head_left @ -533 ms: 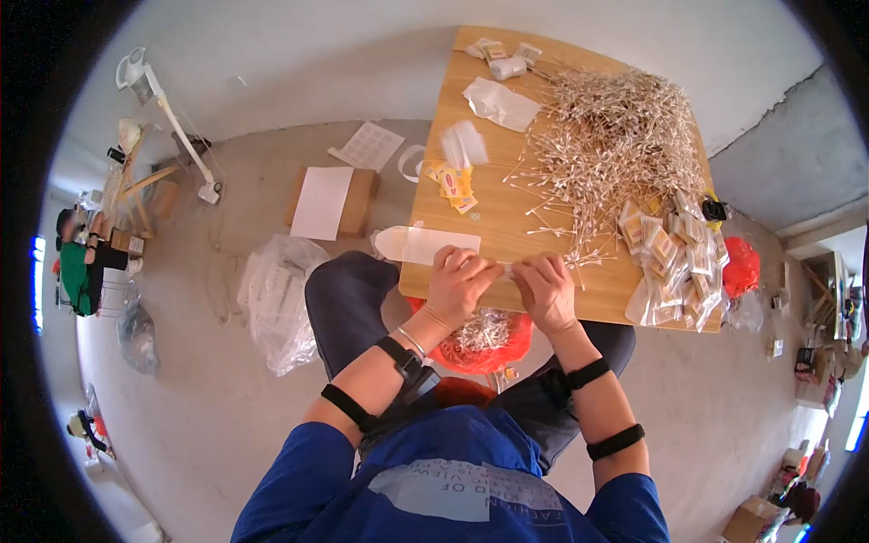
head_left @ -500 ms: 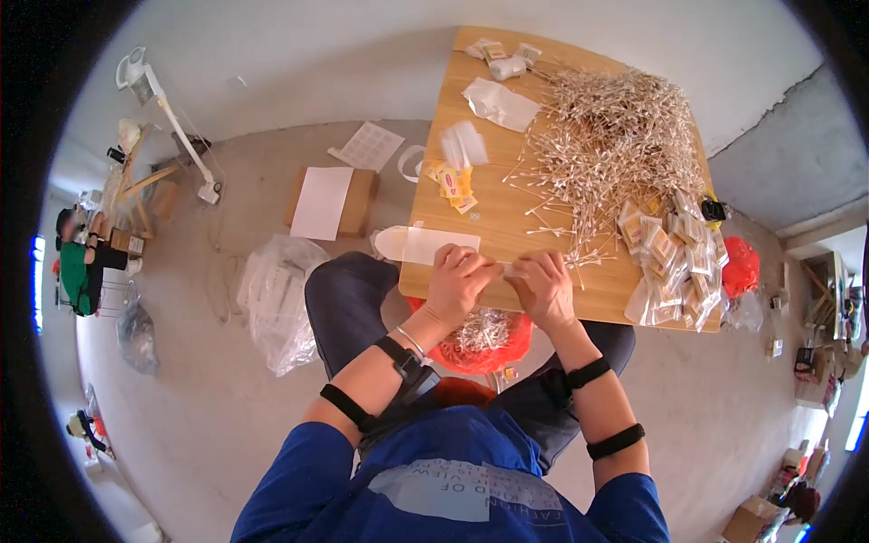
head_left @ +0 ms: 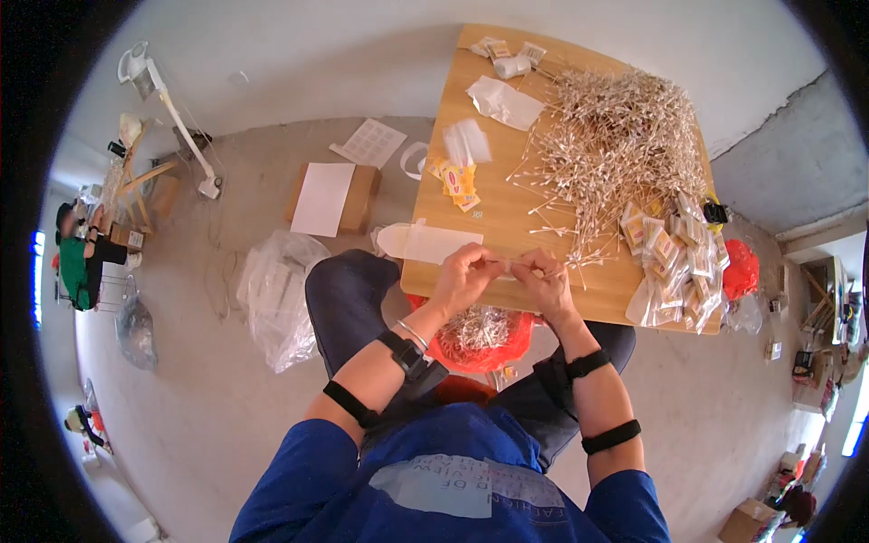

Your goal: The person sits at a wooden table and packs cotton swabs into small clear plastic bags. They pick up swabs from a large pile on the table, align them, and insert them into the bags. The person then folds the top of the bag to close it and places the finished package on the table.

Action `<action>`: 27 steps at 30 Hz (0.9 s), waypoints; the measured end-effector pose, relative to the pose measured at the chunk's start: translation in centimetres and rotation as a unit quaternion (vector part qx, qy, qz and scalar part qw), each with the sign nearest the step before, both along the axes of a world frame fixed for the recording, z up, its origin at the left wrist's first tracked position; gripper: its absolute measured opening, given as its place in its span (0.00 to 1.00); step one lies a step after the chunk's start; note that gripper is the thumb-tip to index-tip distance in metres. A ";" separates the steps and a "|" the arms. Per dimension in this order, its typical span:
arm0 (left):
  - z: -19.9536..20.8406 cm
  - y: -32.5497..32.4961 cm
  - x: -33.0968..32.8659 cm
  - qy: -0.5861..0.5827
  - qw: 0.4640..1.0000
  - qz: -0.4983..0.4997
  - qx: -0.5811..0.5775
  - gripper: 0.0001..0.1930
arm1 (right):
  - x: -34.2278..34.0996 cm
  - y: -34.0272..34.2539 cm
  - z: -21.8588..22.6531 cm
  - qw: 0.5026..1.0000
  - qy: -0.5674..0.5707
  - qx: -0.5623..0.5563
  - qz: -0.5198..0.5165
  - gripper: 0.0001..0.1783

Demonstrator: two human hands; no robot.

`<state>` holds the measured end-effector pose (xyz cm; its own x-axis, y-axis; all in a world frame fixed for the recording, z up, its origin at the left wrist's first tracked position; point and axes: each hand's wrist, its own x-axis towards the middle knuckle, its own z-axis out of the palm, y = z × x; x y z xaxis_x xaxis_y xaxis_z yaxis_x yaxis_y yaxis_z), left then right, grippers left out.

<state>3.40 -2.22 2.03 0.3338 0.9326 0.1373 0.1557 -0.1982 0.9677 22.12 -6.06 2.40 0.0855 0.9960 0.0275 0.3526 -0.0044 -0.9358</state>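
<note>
At the near edge of the wooden table (head_left: pixel 516 204), my left hand (head_left: pixel 463 279) and my right hand (head_left: pixel 543 281) face each other with fingertips pinched. Something small and pale shows between them, too small to name. Close by my left hand lies a white sheet (head_left: pixel 439 243). A large heap of loose cotton swabs (head_left: pixel 625 136) spreads beyond my right hand, some reaching almost to it. To the right of that hand are several filled clear packets of swabs (head_left: pixel 665 258). Below both hands, a red plastic bag (head_left: pixel 520 344) holds more swabs.
Yellow printed cards (head_left: pixel 460 186), a stack of clear bags (head_left: pixel 467 143) and a crumpled white bag (head_left: pixel 507 103) lie on the table's left half. On the floor at left are a cardboard box (head_left: pixel 360 204) and a clear plastic sack (head_left: pixel 281 299). A co-worker (head_left: pixel 77 258) is far left.
Both hands have turned slightly, and the fingers are drawn into tighter pinches. My right hand's fingers have curled in from lying flatter on the table edge. The things on the table have stayed put.
</note>
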 end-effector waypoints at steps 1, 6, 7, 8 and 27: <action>0.0 0.0 0.1 -0.007 0.999 0.012 -0.030 0.08 | -0.1 0.1 0.4 1.000 0.011 0.007 0.006 0.06; 0.4 -0.3 0.3 0.012 1.000 0.015 -0.015 0.08 | -0.6 -0.2 0.8 1.000 0.009 0.014 0.002 0.06; 0.5 -0.4 0.3 0.022 1.000 0.017 0.013 0.08 | -1.1 -0.4 1.3 0.999 -0.011 0.041 0.004 0.07; 0.3 -0.3 0.3 0.027 0.999 0.019 0.033 0.08 | -1.4 -0.5 1.6 0.997 -0.031 0.067 0.006 0.07; 1.6 -0.3 -1.3 0.140 0.980 -0.090 0.106 0.13 | -0.7 -0.6 1.6 0.970 -0.157 0.170 0.070 0.13</action>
<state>2.06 -2.56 3.59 0.5427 0.8155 0.2009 0.3529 -0.4385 0.8266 21.46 -6.62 4.03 -0.1163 0.9263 0.3583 0.5959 0.3537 -0.7209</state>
